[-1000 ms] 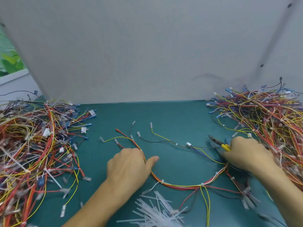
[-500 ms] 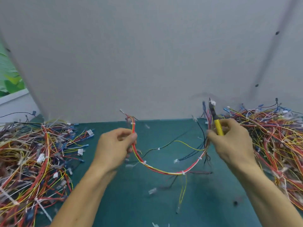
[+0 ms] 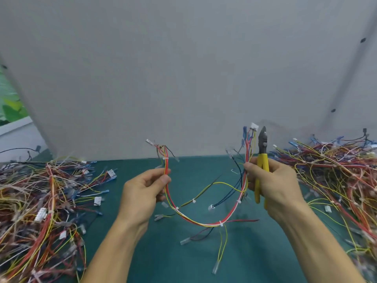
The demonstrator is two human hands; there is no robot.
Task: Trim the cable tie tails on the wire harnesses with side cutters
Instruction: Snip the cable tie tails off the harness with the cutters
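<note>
Now: wire harness (image 3: 204,223) hung in a U btwn both hands, above green mat (image 3: 183,262), branch leads dangling. White cable ties (image 3: 221,223) sat along the trunk; tail lengths were too small to tell. Side cutters (image 3: 262,160) stood upright beside harness's R leg, nose up, jaws apparently closed.

Risks, my read: one hand carried tool + wire, so re-gripping to cut could drop that end. Blades set flush to a tie could nick insulation. Dangling leads could snag L heap (image 3: 40,201) or R heap (image 3: 336,170).

L hand (image 3: 142,193): thumb & fingers pinched L leg, wrist raised. R hand (image 3: 275,186): fingers curled round yellow handles, thumb apparently pinning wires.
</note>
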